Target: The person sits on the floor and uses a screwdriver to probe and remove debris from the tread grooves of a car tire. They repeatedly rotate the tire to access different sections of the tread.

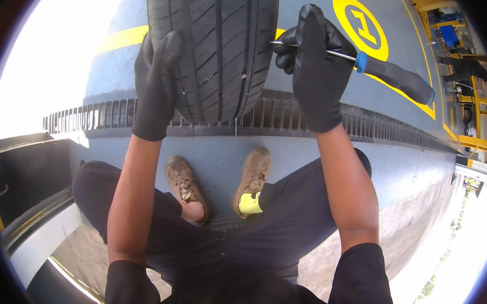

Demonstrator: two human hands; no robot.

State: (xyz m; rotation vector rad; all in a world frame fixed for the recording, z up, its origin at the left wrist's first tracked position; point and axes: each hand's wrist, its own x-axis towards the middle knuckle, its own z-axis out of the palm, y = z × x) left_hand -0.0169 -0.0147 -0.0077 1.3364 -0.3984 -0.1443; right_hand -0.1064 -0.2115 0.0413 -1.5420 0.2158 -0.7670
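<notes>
Clearly, my right grip [320,73] is closed around the screwdriver [393,75], its thin shaft pointing left at the tyre [221,46], which sits upright beyond my shoes [256,166], its near end above the drain grate [388,126]. My left grip [156,89] lies along the tyre's left edge; how firmly it clasps, I cannot tell. If that bracing is loose, a push from the right could twist the tyre, and the tip could skid across toward my left grip.
</notes>
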